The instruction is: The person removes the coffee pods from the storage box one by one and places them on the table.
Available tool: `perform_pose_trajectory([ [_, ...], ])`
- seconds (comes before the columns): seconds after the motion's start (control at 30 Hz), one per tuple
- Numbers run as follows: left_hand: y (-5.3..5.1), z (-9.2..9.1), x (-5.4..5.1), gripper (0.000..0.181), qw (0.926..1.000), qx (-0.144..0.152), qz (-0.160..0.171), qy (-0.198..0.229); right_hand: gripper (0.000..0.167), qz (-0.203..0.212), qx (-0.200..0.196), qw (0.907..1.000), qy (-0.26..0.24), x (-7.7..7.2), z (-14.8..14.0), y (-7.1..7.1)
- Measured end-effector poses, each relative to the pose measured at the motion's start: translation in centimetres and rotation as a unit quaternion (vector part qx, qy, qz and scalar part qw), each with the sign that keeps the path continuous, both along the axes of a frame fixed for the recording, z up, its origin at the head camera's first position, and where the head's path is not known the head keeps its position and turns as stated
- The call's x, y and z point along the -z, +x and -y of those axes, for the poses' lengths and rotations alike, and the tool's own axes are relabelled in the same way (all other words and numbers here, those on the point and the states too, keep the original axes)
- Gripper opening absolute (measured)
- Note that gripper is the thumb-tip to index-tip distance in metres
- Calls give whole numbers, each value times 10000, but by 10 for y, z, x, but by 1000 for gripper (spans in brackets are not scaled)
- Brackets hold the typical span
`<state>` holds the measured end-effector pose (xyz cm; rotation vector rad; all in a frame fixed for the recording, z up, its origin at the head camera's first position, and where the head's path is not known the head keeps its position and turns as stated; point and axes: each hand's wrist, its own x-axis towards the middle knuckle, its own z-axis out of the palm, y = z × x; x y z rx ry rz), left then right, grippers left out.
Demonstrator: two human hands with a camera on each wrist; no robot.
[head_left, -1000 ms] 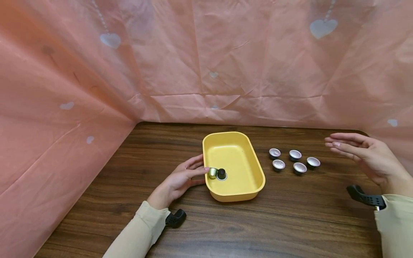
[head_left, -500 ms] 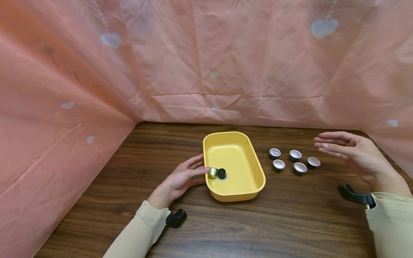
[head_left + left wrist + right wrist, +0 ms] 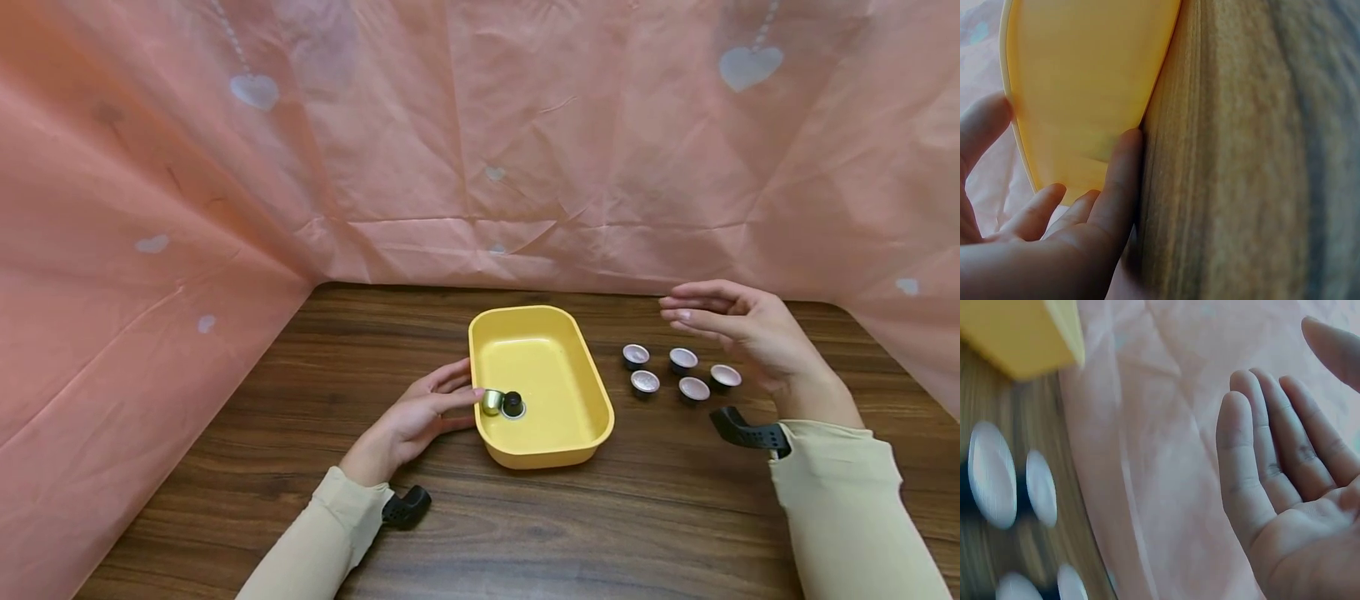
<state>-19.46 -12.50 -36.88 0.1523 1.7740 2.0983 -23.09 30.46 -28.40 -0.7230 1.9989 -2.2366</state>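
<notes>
A yellow rectangular tub point(image 3: 551, 371) stands on the table in the head view. My left hand point(image 3: 416, 417) holds its left side, thumb at the rim and fingers along the outer wall; the left wrist view shows fingertips point(image 3: 1129, 140) against that wall. Inside the tub's near left corner, a green-gold coffee capsule point(image 3: 492, 402) lies beside a black coffee capsule point(image 3: 513, 404) standing lid down. Several dark coffee capsules point(image 3: 644, 383) with silvery lids upward sit right of the tub. Above and behind them hovers my right hand point(image 3: 757, 333), fingers extended and holding nothing.
A wood-grain table point(image 3: 480, 533) lies beneath everything. Pink curtain point(image 3: 525, 150) with heart prints hangs along its back edge and left side. Each wrist carries a black strap mount point(image 3: 750, 433).
My right hand has moved left, from the right side of the table to above the capsules. The left hand, the tub and the capsules have stayed in place.
</notes>
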Motion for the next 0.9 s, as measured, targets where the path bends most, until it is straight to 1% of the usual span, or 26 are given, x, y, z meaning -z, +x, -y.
perform_pose_trajectory([
  [0.17,1,-1,1,72,10000,13,10,34,32,54,-386,9988,-284,-6,38,-8],
  [0.27,2,-2,1,72,10000,23,18,36,30,43,-383,9986,-357,-9,59,-11],
  [0.37,2,-2,0,72,10000,9,28,30,28,123,-314,9988,-353,-11,79,-14],
  [0.5,3,-3,-1,72,10000,-5,42,46,27,350,-173,9992,-124,-12,102,-19],
  [0.63,4,-3,-1,71,9999,-25,72,67,28,529,-42,9982,285,-9,120,-24],
  [0.73,4,-3,-1,71,9999,-29,79,70,31,555,-5,9968,580,-5,130,-27],
  [0.9,5,-3,-1,71,9999,-24,75,87,37,494,-65,9959,754,1,145,-31],
])
